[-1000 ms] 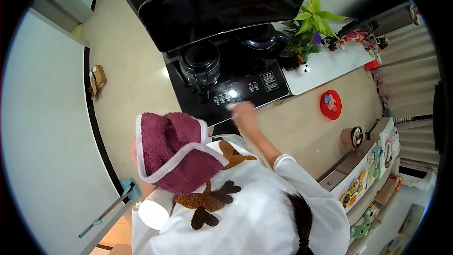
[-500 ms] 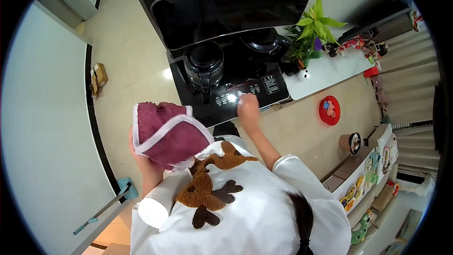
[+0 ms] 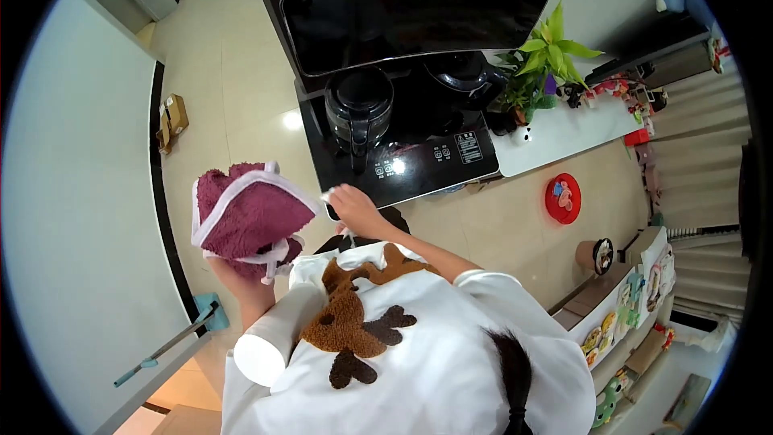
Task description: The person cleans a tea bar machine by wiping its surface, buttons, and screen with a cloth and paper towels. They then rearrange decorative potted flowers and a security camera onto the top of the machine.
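Against the white shirt (image 3: 451, 338) rests a white cylinder (image 3: 278, 338); beyond it the left hand (image 3: 233, 272), partly hidden, grips a bunched purple cloth (image 3: 262, 213) with pale edging. The right hand (image 3: 353, 208) pinches a small white scrap (image 3: 326, 196) near the black appliance (image 3: 419, 177), where a glass kettle (image 3: 359, 109) stands, a green plant (image 3: 555, 52) farther right

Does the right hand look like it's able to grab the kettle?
Probably yes: the kettle has its handle toward the front, and nothing shows between it and the right hand, though the white thing held there may hinder.
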The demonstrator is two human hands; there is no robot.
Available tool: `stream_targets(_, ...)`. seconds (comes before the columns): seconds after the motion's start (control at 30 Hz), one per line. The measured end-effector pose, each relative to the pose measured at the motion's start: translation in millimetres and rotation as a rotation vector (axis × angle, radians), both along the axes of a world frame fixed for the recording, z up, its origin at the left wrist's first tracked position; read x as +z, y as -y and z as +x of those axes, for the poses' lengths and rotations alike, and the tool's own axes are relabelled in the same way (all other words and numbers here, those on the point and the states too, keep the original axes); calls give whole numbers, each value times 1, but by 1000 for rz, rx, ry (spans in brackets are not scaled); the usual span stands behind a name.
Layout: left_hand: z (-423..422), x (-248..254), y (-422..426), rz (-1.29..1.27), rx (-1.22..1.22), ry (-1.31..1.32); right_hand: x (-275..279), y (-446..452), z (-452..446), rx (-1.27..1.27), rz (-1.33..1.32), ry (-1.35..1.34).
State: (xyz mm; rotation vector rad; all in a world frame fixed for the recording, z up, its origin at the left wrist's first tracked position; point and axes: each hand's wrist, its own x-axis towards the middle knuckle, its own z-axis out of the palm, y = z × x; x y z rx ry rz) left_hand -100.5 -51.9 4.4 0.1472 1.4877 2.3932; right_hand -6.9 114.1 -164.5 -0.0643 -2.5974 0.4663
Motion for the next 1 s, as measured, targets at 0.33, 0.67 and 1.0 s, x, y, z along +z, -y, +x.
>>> stream_targets(0.33,1,-8,4,-103,-22,-142,-13,-3,-2,204,-147,41)
stream_targets(0.67,0,-11,-2,-8,-12,8,27,-86,108,-701,-274,-176)
stream_targets(1.0,0,-24,-17,-270,-305,-457,13,-17,53,-107,-241,15)
